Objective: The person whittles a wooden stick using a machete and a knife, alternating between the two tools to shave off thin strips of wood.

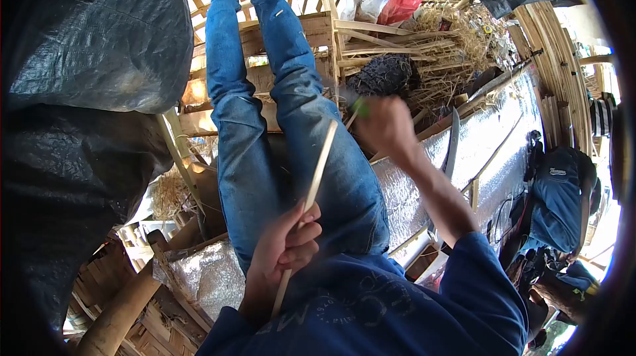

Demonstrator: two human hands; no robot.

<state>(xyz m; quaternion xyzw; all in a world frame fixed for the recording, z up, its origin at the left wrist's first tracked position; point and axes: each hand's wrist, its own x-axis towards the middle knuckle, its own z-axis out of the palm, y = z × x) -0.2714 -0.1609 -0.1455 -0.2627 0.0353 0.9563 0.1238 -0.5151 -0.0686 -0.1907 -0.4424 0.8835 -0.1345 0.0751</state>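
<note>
A pale, thin wooden stick (322,160) slants up across my lap, in front of my jeans. My left hand (289,242) is closed round its lower part, with the fingers curled and the thumb against it. Away from the stick, to the upper right, my right hand (384,122) is blurred by motion. Its fingers are wrapped round a small green thing (360,107), which is too smeared to make out.
Dark plastic sheeting (99,38) hangs at the left. Straw and split sticks (430,58) lie beyond my legs beside a black bundle (381,75). A curved blade (454,142) rests near my right forearm, over silvery foil (500,130). Bags (556,197) lie at the right.
</note>
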